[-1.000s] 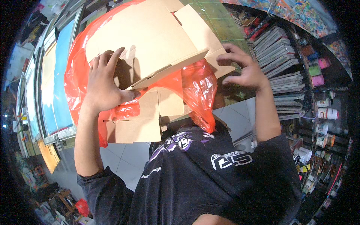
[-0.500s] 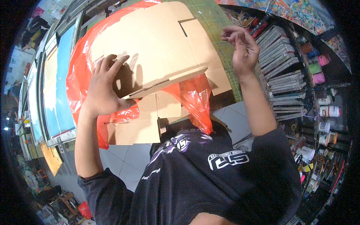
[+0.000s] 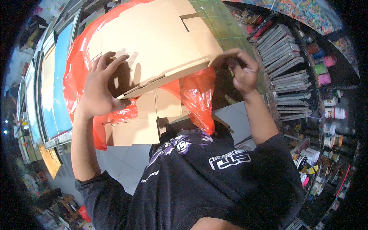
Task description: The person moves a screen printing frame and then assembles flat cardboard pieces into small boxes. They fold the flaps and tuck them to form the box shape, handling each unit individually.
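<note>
A flat, partly folded brown cardboard box lies in front of me on red plastic sheeting. Along its near side, a narrow flap stands up from the crease. Spread over the left part of the box is my left hand, open, its thumb against the flap's left end and its fingers above the panel. My right hand is at the near right corner, its bent fingers closed on the cardboard edge; the fingertips are partly hidden. Another cardboard panel hangs out toward me below the upright flap.
A green gridded cutting mat lies under the box. Framed screens lean at the left. On the right, grey-edged slabs fill a rack, beside shelves of paint tubs. Grey floor tiles show below.
My right hand has come down and left from the air onto the box's right corner, where the corner flap no longer lies flat in sight. My left hand stays on the left part.
</note>
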Action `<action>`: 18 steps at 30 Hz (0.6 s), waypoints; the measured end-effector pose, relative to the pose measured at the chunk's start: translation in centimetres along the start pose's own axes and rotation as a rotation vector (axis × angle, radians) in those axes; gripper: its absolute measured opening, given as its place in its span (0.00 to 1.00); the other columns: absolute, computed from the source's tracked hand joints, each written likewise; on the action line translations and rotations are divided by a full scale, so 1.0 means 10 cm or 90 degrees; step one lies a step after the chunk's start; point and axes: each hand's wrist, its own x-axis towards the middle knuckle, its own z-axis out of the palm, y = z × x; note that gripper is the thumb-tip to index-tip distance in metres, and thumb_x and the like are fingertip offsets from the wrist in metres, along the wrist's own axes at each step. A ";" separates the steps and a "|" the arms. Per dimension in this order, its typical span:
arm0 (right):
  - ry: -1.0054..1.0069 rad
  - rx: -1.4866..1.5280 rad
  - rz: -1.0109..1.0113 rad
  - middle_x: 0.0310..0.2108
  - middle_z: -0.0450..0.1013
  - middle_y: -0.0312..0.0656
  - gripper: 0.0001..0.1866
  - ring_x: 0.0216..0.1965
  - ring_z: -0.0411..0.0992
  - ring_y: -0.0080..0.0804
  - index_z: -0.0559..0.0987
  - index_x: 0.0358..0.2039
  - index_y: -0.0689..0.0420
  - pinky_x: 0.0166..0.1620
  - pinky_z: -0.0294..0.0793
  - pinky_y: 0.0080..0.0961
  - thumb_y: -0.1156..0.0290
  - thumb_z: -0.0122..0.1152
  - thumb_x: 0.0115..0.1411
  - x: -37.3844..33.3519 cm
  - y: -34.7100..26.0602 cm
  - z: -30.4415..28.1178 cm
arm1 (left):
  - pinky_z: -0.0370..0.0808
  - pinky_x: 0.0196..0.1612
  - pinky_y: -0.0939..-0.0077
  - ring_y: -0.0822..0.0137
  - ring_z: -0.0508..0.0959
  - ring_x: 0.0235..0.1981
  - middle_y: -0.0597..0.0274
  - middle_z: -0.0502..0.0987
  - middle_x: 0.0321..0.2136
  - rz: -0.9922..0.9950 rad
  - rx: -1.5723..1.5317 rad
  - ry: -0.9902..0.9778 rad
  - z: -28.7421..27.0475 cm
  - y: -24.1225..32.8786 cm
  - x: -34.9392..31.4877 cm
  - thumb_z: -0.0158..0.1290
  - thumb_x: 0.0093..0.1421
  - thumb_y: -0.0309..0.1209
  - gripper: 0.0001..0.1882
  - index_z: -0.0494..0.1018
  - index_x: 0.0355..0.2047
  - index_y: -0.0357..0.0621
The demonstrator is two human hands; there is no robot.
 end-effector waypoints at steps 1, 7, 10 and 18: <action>0.058 -0.010 0.086 0.33 0.76 0.46 0.09 0.34 0.74 0.32 0.77 0.34 0.64 0.41 0.71 0.24 0.74 0.59 0.53 -0.01 -0.05 0.08 | 0.60 0.56 0.55 0.44 0.60 0.54 0.46 0.62 0.50 0.003 0.007 -0.005 -0.01 0.00 -0.01 0.63 0.22 0.33 0.51 0.61 0.55 0.44; -0.064 -0.087 0.071 0.33 0.75 0.42 0.09 0.36 0.73 0.28 0.79 0.35 0.62 0.41 0.69 0.18 0.78 0.58 0.51 0.30 -0.41 0.28 | 0.63 0.54 0.55 0.46 0.61 0.54 0.48 0.62 0.51 -0.005 0.031 0.050 0.06 -0.02 -0.03 0.63 0.23 0.28 0.49 0.62 0.55 0.49; -0.225 -0.136 0.036 0.40 0.71 0.42 0.09 0.44 0.70 0.30 0.79 0.34 0.60 0.45 0.67 0.20 0.78 0.57 0.51 0.41 -0.57 0.27 | 0.64 0.54 0.55 0.46 0.62 0.53 0.48 0.62 0.51 -0.013 0.033 0.043 0.04 0.01 -0.04 0.63 0.24 0.29 0.50 0.61 0.55 0.48; -0.183 -0.101 -0.027 0.59 0.54 0.51 0.20 0.59 0.56 0.46 0.76 0.42 0.55 0.60 0.54 0.33 0.73 0.63 0.46 0.37 -0.54 0.39 | 0.65 0.53 0.58 0.49 0.63 0.52 0.49 0.63 0.50 -0.046 0.048 0.091 0.12 0.02 -0.03 0.62 0.24 0.32 0.51 0.60 0.56 0.46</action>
